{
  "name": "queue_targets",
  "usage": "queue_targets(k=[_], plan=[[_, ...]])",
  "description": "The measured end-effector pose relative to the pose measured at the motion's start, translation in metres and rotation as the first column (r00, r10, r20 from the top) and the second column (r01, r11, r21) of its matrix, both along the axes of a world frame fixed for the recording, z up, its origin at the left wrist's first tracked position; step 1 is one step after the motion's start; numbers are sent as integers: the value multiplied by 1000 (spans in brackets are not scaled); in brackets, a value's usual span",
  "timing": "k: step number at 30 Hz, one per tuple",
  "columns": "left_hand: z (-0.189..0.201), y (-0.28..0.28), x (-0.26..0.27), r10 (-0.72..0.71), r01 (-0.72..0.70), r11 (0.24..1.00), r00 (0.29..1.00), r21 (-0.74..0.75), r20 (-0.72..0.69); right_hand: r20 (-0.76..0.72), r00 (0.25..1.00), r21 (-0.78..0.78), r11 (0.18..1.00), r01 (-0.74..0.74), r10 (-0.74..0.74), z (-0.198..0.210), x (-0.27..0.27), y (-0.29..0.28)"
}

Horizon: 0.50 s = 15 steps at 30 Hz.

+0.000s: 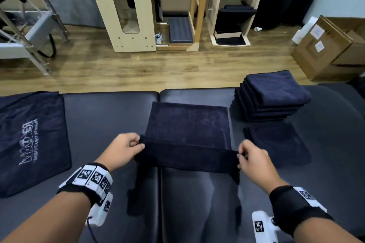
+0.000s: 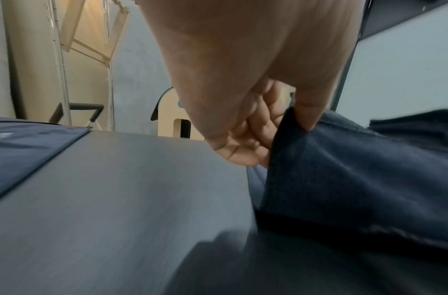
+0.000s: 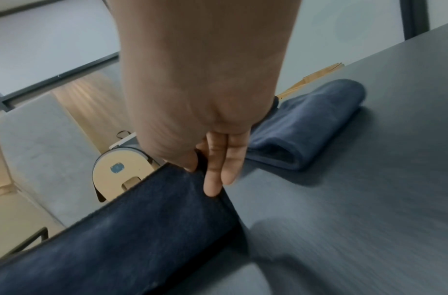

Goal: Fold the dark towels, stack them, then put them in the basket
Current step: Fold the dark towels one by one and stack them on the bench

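A dark navy towel [image 1: 187, 122] lies spread on the black padded table [image 1: 110, 116] in the head view. Its near edge is lifted off the table and stretched taut between both hands. My left hand [image 1: 136, 145] pinches the left corner, thumb on top of the cloth [image 2: 344, 179]. My right hand [image 1: 242, 154] pinches the right corner between thumb and fingers [image 3: 212, 179]. A stack of several folded dark towels [image 1: 272, 94] sits at the right rear. One more folded towel [image 1: 276, 144] lies flat in front of that stack.
A dark bag with white lettering [image 1: 29, 140] lies flat on the table's left end. Beyond the far edge are a wooden floor, pale wooden exercise equipment [image 1: 126, 10], a metal frame [image 1: 33, 31] and cardboard boxes [image 1: 331, 45].
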<state>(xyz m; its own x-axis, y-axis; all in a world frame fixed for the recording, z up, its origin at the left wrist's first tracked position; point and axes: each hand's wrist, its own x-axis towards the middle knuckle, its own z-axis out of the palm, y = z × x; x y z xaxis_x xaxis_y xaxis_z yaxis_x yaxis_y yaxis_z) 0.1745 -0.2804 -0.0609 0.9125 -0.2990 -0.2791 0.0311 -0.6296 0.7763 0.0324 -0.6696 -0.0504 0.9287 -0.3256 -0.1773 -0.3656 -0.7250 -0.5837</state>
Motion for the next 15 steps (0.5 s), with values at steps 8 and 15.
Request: queue_targets(k=[8, 15], plan=[[0, -42, 120, 88, -92, 994, 993, 56, 80, 40, 992, -65, 991, 119, -117, 12, 125, -18], [-29, -64, 160, -159, 96, 948, 969, 305, 188, -60, 986, -230, 964, 137, -154, -9, 177, -1]])
